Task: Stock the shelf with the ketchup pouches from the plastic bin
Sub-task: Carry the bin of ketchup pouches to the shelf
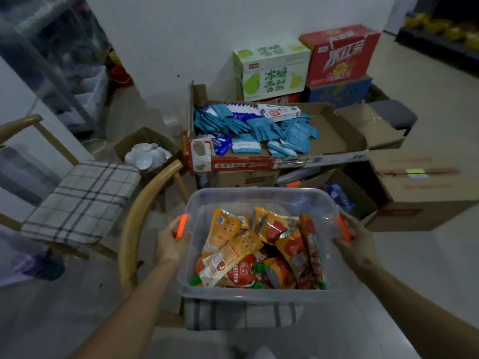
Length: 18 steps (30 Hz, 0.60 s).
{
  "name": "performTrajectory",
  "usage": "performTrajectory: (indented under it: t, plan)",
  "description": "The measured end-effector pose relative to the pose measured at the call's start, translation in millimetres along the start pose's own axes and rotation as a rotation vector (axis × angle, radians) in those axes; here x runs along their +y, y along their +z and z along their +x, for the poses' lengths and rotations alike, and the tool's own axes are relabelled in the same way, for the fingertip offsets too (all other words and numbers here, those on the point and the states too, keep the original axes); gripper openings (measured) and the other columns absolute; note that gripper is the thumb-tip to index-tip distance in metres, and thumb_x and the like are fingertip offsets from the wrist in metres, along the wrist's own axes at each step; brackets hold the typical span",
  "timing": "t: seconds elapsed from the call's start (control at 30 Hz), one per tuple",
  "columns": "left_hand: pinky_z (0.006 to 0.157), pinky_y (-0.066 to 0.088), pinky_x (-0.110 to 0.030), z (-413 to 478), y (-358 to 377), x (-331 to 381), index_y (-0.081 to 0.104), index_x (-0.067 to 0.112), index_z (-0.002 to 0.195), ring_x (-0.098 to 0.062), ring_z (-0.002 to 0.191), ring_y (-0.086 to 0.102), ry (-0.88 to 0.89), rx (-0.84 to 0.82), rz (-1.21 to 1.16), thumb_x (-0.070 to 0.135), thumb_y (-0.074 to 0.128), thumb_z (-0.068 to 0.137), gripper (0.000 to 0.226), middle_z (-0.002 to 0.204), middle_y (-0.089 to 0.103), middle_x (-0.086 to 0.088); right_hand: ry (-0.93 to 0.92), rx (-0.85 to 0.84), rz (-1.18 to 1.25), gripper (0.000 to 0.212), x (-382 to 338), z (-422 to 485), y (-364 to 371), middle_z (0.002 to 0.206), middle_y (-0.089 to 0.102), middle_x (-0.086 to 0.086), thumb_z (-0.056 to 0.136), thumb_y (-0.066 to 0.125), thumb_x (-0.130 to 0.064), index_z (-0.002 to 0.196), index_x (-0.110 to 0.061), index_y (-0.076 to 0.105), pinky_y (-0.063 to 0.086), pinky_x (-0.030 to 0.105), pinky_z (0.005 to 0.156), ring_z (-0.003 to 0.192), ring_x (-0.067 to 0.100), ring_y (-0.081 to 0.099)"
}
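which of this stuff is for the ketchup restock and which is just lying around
For the job: plastic bin, ketchup pouches inside it, left hand and right hand gripping its handles.
Lying about: blue packets, drink cartons, bowls, cushioned chair.

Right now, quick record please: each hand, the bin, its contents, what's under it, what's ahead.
left hand: curled round the orange left handle
right hand: curled round the orange right handle
plastic bin: clear, no lid, upright between both hands
ketchup pouches: loose pile inside the bin, none in a hand
under bin: plaid cushion; resting or lifted, cannot tell
ahead: open cardboard box holding blue packets
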<state>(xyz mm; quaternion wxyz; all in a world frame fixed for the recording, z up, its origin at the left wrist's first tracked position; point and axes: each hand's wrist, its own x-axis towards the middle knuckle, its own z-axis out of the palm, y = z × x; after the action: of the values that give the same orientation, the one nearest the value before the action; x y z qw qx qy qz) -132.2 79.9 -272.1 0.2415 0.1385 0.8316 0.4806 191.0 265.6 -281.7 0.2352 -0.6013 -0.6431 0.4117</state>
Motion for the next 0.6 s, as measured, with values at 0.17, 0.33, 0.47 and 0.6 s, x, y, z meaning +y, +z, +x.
performTrajectory:
  t: [0.17, 0.33, 0.47, 0.6]
  plan:
    - [0.081, 0.055, -0.038, -34, 1, 17, 0.07, 0.031, 0.106, -0.017, 0.089, 0.068, 0.01, -0.032, -0.006, 0.028, 0.066, 0.091, 0.016, 0.087, 0.073, 0.006, 0.075, 0.082, 0.009, 0.064, 2, -29, -44, 0.107, 0.063, 0.011, 0.077, 0.065, 0.005, 0.135, -0.02, 0.05, 0.056, 0.047, 0.08, 0.085, 0.025, 0.061]
    - [0.083, 0.05, -0.033, -78, 5, 62, 0.066, 0.013, 0.12, -0.014, 0.087, 0.062, 0.063, -0.101, -0.046, 0.01, 0.065, 0.091, 0.029, 0.094, 0.068, 0.001, 0.109, 0.141, 0.013, 0.063, -9, -65, -106, 0.107, 0.064, 0.014, 0.077, 0.066, 0.005, 0.134, -0.017, 0.05, 0.048, 0.028, 0.064, 0.076, 0.021, 0.059]
    - [0.079, 0.047, -0.03, -112, 16, 98, 0.064, 0.013, 0.12, -0.002, 0.076, 0.056, 0.072, -0.137, -0.044, 0.002, 0.063, 0.09, 0.032, 0.084, 0.062, 0.009, 0.143, 0.204, 0.004, 0.062, -19, -98, -162, 0.092, 0.062, 0.015, 0.078, 0.066, 0.006, 0.134, -0.014, 0.051, 0.039, 0.023, 0.052, 0.063, 0.016, 0.055]
    - [0.078, 0.048, -0.029, -148, 33, 132, 0.065, 0.021, 0.119, -0.012, 0.084, 0.061, 0.105, -0.173, 0.004, 0.001, 0.062, 0.09, 0.035, 0.09, 0.063, 0.007, 0.15, 0.254, 0.026, 0.06, -25, -124, -220, 0.087, 0.062, 0.015, 0.077, 0.065, 0.009, 0.132, -0.011, 0.052, 0.041, 0.023, 0.053, 0.062, 0.016, 0.054]
